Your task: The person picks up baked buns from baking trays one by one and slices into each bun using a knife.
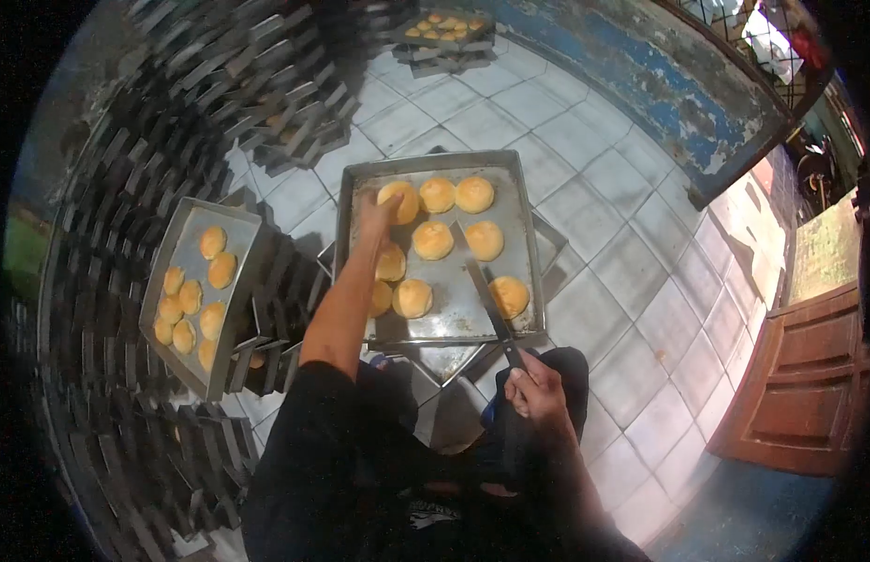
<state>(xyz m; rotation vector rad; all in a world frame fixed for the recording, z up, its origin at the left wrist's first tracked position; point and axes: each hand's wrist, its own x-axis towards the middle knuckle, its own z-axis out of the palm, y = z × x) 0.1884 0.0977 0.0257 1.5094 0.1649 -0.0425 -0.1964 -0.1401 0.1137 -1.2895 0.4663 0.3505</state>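
Showing at bottom centre of the head view, a pale shirt print [433, 512] is illegible. White tiles [632, 281] surround the central metal tray [452, 320]; peeling blue wall [632, 70] fills the upper right. At the tray's upper left, the left grip [379, 215] pinches a round bun [403, 200]; below centre, the right grip [535, 386] wraps a knife's [495, 314] handle.

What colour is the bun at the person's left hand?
The bun at the left hand is golden yellow with an orange-brown tint, shown in the head view.
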